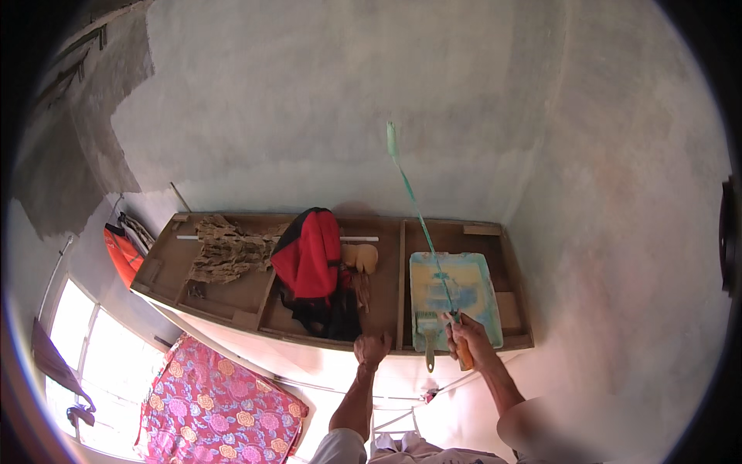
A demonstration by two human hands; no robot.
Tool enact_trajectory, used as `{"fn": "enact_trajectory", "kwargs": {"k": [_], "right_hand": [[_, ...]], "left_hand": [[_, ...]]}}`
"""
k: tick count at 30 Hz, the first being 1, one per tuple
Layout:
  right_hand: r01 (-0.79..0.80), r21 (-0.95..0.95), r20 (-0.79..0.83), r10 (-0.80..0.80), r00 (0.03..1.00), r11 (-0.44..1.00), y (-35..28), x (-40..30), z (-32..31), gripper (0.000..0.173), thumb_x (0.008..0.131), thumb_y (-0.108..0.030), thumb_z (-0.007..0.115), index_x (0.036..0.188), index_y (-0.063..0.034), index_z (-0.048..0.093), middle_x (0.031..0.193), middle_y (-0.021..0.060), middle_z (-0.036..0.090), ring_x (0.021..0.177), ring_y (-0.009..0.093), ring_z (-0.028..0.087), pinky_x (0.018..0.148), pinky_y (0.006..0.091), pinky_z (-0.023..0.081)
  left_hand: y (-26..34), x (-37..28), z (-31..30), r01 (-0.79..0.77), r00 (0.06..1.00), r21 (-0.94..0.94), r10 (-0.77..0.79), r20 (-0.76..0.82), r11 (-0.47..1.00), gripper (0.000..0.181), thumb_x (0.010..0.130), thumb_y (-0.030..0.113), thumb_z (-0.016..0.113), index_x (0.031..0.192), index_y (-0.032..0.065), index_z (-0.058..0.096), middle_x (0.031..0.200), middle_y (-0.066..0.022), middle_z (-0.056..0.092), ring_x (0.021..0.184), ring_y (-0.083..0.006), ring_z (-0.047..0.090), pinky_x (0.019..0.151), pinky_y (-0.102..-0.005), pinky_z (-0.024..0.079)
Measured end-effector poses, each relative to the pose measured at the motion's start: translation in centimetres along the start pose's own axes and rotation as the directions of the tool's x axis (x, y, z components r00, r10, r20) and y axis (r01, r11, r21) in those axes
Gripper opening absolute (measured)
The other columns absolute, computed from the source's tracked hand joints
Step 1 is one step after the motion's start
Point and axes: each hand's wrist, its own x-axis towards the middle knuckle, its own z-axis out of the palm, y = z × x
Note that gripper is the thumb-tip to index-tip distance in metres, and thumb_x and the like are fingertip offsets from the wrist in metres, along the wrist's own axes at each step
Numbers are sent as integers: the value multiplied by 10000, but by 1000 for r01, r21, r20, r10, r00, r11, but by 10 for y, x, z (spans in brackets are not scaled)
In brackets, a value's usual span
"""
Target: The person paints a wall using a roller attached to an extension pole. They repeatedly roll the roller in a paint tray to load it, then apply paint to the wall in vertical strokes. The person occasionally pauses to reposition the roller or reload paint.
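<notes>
My right hand [472, 342] is closed around the orange handle of a long-framed paint roller [421, 223]. The roller's narrow, pale green sleeve [392, 139] is up by the grey-green wall [324, 98]. Below the roller's rod lies a paint tray [487, 290] smeared with blue and yellow paint, on top of a wooden cabinet. A flat paintbrush [429, 336] rests on the tray's near left part, its handle over the cabinet's edge. My left hand [372, 349] is curled on the front edge of the cabinet top [400, 272], left of the tray; it shows no tool.
On the cabinet lie a red and black garment [313, 255], crumpled brown material [223, 249] and a white rod [359, 238]. An orange garment [123, 254] hangs at the left. Down left are a floral-covered surface [226, 406] and a bright window [104, 354]. A ladder-like frame [394, 420] stands below me.
</notes>
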Motion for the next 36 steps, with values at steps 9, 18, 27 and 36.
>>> {"fn": "enact_trajectory", "kwargs": {"k": [9,18,27,36], "right_hand": [[-15,-476,-16,8,1000,879,-37,-3,-15,309,932,-337,633,1056,-61,570,695,7,521,556,123,508,515,331,461],[40,-988,132,-688,714,-149,-133,47,-47,372,974,-411,537,994,-46,603,723,187,642,693,380,653,601,464,501],[-95,-910,219,-660,719,-405,-206,111,-60,406,995,-407,491,911,-21,584,683,170,640,680,361,656,612,462,523],[-236,-920,45,-684,729,-312,-219,124,-68,422,992,-440,463,971,-44,606,808,189,672,795,377,660,715,498,515]], "left_hand": [[-17,0,19,-60,995,-34,57,-76,998,257,792,260,641,620,72,675,613,-182,630,565,-375,640,548,-473,529],[-9,-1,14,-51,997,-16,51,-53,999,247,791,242,638,617,67,653,609,-193,614,560,-387,632,522,-478,524],[-12,0,17,-34,994,-38,30,-107,999,253,797,244,637,619,66,657,612,-188,621,559,-379,634,542,-471,528],[-10,0,13,-19,998,2,19,-66,1000,258,809,241,633,618,69,656,614,-191,622,559,-381,633,544,-472,528]]}}
